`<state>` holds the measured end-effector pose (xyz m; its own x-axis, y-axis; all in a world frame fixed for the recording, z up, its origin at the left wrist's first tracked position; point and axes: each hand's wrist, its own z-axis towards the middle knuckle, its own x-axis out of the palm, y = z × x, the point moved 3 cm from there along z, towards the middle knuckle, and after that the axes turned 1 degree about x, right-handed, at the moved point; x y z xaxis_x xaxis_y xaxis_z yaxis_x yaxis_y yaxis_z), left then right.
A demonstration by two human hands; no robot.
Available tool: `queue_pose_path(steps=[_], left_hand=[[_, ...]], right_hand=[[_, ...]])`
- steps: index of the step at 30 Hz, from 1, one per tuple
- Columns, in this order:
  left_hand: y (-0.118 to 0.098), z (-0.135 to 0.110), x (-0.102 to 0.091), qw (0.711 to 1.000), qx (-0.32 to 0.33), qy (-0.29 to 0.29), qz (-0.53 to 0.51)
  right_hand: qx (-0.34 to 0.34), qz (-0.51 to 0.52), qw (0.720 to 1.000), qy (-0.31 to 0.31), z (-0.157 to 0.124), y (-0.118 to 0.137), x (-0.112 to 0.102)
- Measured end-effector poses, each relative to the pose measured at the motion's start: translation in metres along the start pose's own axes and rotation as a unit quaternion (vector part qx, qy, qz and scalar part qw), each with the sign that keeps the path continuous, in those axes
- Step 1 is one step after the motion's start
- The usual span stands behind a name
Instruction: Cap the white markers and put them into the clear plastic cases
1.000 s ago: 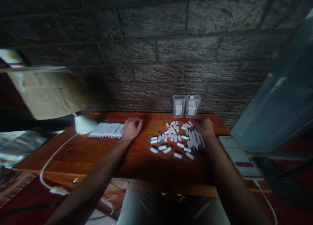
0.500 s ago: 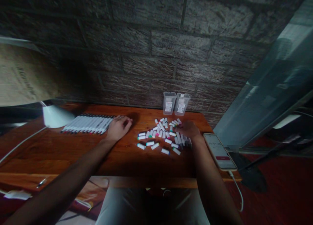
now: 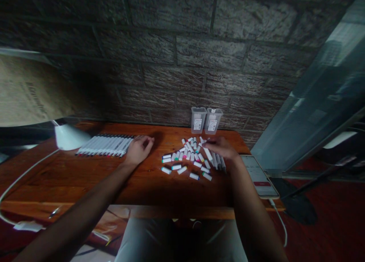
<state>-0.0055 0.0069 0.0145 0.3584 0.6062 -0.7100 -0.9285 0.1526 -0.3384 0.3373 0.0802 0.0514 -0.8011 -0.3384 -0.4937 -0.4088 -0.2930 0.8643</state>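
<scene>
Loosely curled, my left hand (image 3: 138, 150) rests at the right end of a row of white markers (image 3: 105, 145) with dark ends. I see nothing between its fingers. On the right, my right hand (image 3: 221, 147) has its fingers closed on a slanted white marker (image 3: 207, 153), its narrow end pointing up and left. Grey-white marker barrels (image 3: 218, 161) lie side by side under that hand, partly hidden by it. Left of them is a loose spread of short white marker caps (image 3: 181, 170) with coloured ends.
Two clear plastic containers (image 3: 198, 120) with labels stand against the brick wall (image 3: 188, 72). A charging phone (image 3: 258, 178) lies at the wooden table's (image 3: 142, 189) right edge. On the left stand a white lamp base (image 3: 70, 137), its cord, and a brown paper bag-like shade (image 3: 31, 91).
My right hand has lifted slightly, and a white marker now shows slanted at its fingers. My left hand stays by the row. The view has shifted a little.
</scene>
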Motion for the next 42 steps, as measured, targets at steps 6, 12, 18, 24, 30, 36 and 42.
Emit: queue_pose_path(steps=[6, 12, 18, 24, 30, 36, 42], left_hand=[[0.002, -0.006, 0.0, 0.997, -0.047, 0.025, -0.058], [0.001, 0.002, 0.003, 0.98, -0.077, 0.038, -0.179], [-0.033, 0.03, 0.01, 0.937, -0.101, 0.049, -0.332], [-0.067, 0.023, 0.031, 0.874, -0.15, 0.029, -0.46], [-0.077, 0.004, 0.036, 0.76, -0.215, 0.095, -0.606], [-0.085, 0.005, 0.036, 0.713, -0.217, 0.124, -0.656], [-0.086, 0.004, 0.032, 0.659, -0.237, 0.115, -0.705]], right_hand=[[-0.042, 0.284, 0.957, 0.04, 0.004, 0.014, 0.019], [-0.08, 0.394, 0.915, -0.008, 0.012, 0.019, 0.034], [-0.117, 0.412, 0.902, -0.05, 0.013, 0.018, 0.035], [-0.105, 0.391, 0.913, -0.046, 0.014, 0.014, 0.038], [-0.14, 0.35, 0.926, -0.033, 0.006, 0.025, 0.05], [-0.197, 0.285, 0.937, 0.032, 0.004, 0.031, 0.076], [-0.212, 0.25, 0.942, 0.074, 0.005, 0.028, 0.089]])
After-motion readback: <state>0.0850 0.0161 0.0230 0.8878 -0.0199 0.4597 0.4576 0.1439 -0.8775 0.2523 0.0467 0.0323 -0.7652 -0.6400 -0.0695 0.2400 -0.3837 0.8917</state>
